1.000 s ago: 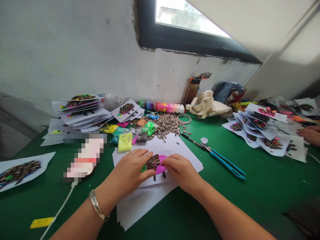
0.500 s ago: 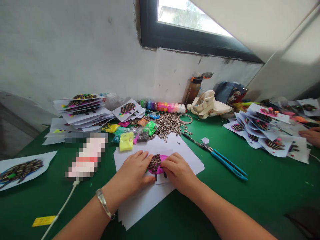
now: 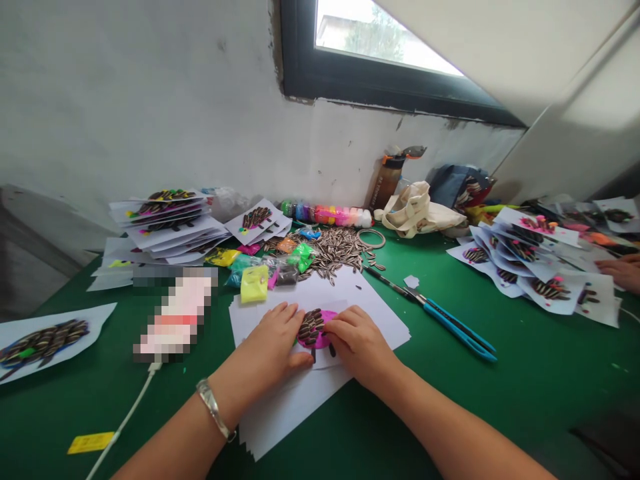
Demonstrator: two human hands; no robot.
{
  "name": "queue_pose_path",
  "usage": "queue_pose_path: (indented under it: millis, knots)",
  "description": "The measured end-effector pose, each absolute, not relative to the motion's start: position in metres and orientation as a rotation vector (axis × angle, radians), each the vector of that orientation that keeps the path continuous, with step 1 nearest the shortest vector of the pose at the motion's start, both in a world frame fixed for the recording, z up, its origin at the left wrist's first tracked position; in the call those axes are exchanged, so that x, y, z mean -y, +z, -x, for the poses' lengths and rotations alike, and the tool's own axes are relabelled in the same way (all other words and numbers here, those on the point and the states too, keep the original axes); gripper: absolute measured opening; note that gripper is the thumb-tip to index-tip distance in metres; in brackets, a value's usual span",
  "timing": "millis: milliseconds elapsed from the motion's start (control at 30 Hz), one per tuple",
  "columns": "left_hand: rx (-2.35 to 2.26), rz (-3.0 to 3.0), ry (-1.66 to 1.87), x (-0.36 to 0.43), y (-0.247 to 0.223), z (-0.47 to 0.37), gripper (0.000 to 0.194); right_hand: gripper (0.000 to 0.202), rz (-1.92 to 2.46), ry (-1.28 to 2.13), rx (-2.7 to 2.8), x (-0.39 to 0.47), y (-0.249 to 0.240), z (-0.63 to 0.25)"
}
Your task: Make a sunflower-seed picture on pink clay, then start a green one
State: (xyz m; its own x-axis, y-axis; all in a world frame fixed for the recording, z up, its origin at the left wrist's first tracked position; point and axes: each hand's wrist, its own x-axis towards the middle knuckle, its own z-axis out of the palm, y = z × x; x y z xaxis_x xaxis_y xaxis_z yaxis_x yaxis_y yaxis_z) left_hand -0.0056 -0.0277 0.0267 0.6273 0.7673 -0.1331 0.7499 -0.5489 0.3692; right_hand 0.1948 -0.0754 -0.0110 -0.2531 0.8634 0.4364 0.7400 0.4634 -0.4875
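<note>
Under my hands lies a sheet of white paper bearing a pink clay shape [image 3: 327,321], partly covered by overlapping rows of striped sunflower seeds [image 3: 311,328]. Short dark strips stick out below the clay. My left hand [image 3: 273,340] rests flat on the paper at the left, its fingers stretched out beside the seeds. At the clay's right side, my right hand [image 3: 357,343] has thumb and fingers pinched together and touching it. Whatever is between those fingertips is hidden. More white sheets [image 3: 280,423] are stacked beneath.
Behind the paper sit a heap of loose sunflower seeds [image 3: 340,247] and bagged clay [image 3: 254,284]. Blue tweezers [image 3: 460,330] and a pen [image 3: 385,281] lie at right. Stacks of seed pictures [image 3: 170,233] stand on both sides. Another person's hand [image 3: 620,270] shows at far right.
Both hands keep nearly the same place and pose on the paper. The whole view has shifted very slightly; nothing is visibly picked up or let go.
</note>
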Motion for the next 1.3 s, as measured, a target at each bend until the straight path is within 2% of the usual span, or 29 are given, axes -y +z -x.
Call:
queue_pose_path:
  millis: [267, 1300]
  knots:
    - [-1.234, -2.445, -0.052, 0.031, 0.033, 0.000, 0.071, 0.017, 1.317, 0.201, 2.040, 0.074, -0.012, -0.195]
    - [-1.238, -2.438, -0.040, 0.032, 0.034, -0.002, 0.068, 0.011, 1.514, 0.234, 2.074, 0.076, -0.012, -0.197]
